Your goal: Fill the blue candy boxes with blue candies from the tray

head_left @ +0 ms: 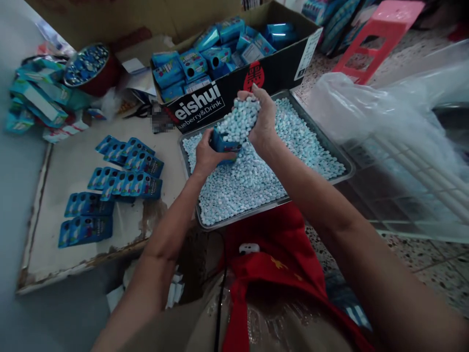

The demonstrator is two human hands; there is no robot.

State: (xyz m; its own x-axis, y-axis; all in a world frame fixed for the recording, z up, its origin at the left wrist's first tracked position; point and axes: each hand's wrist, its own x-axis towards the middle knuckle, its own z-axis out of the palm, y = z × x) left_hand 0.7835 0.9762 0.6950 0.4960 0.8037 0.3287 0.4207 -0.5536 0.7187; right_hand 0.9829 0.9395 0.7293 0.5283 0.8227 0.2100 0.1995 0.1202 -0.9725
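Note:
A wide metal tray holds a thick layer of pale blue and white pellets. Over its back left part, my left hand is wrapped round a small blue box, thumb along the near side. My right hand is cupped beside it, tilted toward the box, with a heap of pellets in the palm and against the box's top. The heap hides the box's opening. Rows of flat blue packets lie on the white table left of my left hand.
Behind the tray stands a black carton full of blue boxes. A red bowl of wrapped pieces, torn cartons and scissors are at the back left. A clear plastic bag and a red stool are to the right.

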